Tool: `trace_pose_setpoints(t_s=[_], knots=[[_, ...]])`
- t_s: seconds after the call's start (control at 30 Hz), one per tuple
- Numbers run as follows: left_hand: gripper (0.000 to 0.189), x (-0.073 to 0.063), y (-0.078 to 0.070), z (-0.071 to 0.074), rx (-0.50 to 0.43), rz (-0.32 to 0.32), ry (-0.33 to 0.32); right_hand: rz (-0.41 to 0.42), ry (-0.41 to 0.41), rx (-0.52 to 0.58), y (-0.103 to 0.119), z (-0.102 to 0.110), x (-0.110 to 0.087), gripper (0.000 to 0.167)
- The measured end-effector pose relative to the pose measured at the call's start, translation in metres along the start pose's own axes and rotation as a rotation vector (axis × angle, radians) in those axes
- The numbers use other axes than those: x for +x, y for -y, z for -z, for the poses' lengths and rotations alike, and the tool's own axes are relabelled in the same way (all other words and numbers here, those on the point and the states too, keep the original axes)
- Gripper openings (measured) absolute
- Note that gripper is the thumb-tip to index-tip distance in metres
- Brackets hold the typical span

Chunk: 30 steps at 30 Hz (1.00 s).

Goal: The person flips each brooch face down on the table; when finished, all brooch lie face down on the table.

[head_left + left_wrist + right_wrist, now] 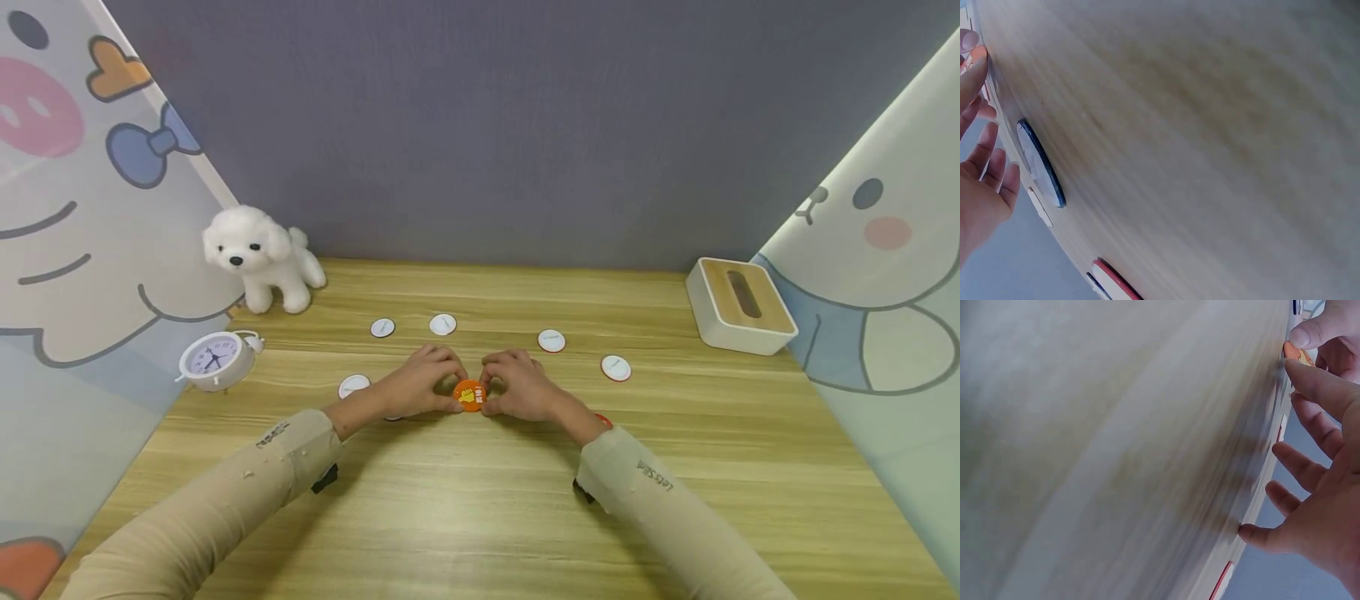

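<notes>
An orange round disc [470, 396] with a yellow hand picture and white lettering is face up at the middle of the table. My left hand [420, 382] pinches its left edge between thumb and forefinger. On the opposite edge, the thumb and forefinger of my right hand [522, 385] grip it the same way. In the right wrist view the orange disc [1297, 354] shows between fingertips, and the other fingers of the right hand [1322, 506] are spread. A dark-rimmed white disc [1038, 164] lies near the left hand in the left wrist view.
Several white-faced discs lie around the hands, among them a back one [442, 324] and a red-rimmed one [616, 367]. A red-edged disc [603, 421] is partly hidden by the right wrist. A plush dog [262, 258], an alarm clock [217, 360] and a wood-topped tissue box [742, 307] stand farther out.
</notes>
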<state>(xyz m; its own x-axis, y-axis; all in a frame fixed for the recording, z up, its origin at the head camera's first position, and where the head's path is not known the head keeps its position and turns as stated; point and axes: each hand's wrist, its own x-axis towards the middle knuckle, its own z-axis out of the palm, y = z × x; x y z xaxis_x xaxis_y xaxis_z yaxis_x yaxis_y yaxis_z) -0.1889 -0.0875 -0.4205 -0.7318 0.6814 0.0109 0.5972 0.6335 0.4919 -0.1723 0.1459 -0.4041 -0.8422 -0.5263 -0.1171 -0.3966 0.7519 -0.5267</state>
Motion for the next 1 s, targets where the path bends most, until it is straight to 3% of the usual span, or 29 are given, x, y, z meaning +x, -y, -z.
trace_pose_setpoints(t_s=[0.4,0.77,1.0], knots=[[0.018,-0.003,-0.003,0.01,0.075,-0.156,-0.089,0.053,-0.052,0.041,-0.003,0.002,-0.003,0.01],[0.011,-0.007,0.004,0.01,0.088,-0.191,-0.085,0.118,-0.089,-0.057,0.0,0.001,-0.004,0.012],[0.01,-0.009,0.007,0.008,0.094,-0.19,-0.063,0.123,-0.052,-0.061,0.0,-0.002,-0.005,0.011]])
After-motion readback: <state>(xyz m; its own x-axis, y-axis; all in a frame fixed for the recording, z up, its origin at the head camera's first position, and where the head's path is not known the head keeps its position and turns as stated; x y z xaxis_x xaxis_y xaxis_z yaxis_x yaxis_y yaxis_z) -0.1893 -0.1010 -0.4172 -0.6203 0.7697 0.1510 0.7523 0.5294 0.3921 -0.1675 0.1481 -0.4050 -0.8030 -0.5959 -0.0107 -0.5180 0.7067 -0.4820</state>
